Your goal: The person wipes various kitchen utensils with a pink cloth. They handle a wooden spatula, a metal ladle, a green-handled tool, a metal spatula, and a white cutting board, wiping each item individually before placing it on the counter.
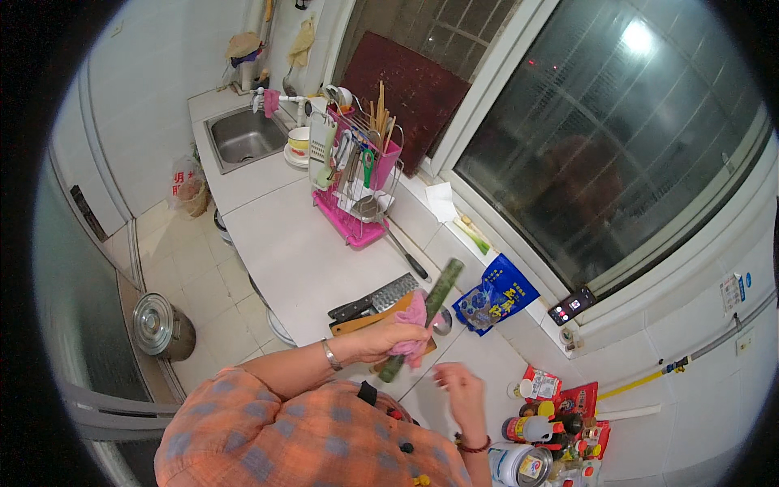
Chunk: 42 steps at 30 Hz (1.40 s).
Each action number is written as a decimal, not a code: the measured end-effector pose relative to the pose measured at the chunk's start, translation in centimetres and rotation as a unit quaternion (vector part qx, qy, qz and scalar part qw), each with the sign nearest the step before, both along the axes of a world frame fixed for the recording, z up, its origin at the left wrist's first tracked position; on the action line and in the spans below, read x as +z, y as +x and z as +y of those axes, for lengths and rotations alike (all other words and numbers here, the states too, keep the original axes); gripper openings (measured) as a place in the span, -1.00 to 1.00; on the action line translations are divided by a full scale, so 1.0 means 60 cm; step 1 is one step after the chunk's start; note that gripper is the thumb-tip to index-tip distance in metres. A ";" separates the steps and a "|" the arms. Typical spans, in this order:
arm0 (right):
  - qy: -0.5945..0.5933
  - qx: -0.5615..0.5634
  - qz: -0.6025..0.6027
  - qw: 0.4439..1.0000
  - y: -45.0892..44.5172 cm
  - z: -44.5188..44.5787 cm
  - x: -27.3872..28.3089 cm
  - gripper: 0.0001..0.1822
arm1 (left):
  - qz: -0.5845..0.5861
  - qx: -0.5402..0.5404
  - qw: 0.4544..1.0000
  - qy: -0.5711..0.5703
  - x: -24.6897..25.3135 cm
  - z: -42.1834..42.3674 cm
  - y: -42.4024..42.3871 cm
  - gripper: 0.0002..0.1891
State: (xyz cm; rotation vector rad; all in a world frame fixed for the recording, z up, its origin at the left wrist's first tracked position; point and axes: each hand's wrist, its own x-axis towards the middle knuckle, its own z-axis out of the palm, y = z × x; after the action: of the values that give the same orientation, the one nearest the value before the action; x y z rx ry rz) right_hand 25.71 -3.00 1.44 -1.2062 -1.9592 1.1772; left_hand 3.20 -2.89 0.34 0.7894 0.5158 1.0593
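Note:
My left hand [406, 336] grips a pink cloth [416, 310] wrapped around a long, mottled green rod [444, 285]. The rod slants across the front of the counter, and I cannot tell what it is made of. Slightly blurred, my right hand [461, 388] hovers to the right of the rod's lower end, fingers loosely bent and holding nothing. Behind my left hand lies a cleaver [395, 292] with a dark handle, beside a wooden board [359, 322] that my forearm partly hides. The metal bowl of a spoon or ladle [443, 322] shows next to the cloth.
A pink dish rack [353, 228] holds utensils, with a skimmer's black handle [417, 266] jutting forward. The sink [246, 143] is at the far left. A blue food bag [499, 295] and a phone [572, 306] are by the window. Bottles [529, 428] crowd the right.

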 end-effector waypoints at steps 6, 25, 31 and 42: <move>0.456 0.071 -0.195 0.865 -0.017 0.012 0.125 -0.32 | 0.051 -0.196 0.979 -0.026 0.005 -0.031 -0.010 -0.76; 0.650 -0.034 -0.261 0.713 0.077 0.171 0.312 -0.80 | 0.193 -0.175 0.965 -0.020 0.044 -0.008 -0.147 -0.67; 0.310 -0.109 0.485 0.811 0.104 0.160 0.403 -0.80 | -0.198 0.059 0.976 -0.070 0.009 -0.014 -0.101 -0.37; 0.006 0.007 -0.086 0.996 -0.068 0.017 0.064 -0.77 | -0.263 0.100 0.959 0.022 0.026 0.006 -0.047 -0.39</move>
State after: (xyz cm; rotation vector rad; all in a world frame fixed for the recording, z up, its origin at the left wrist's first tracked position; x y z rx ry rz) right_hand 21.62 -1.98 5.25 -1.3283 -2.0986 1.0983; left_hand 0.38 -2.51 1.89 0.4672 0.1167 1.4147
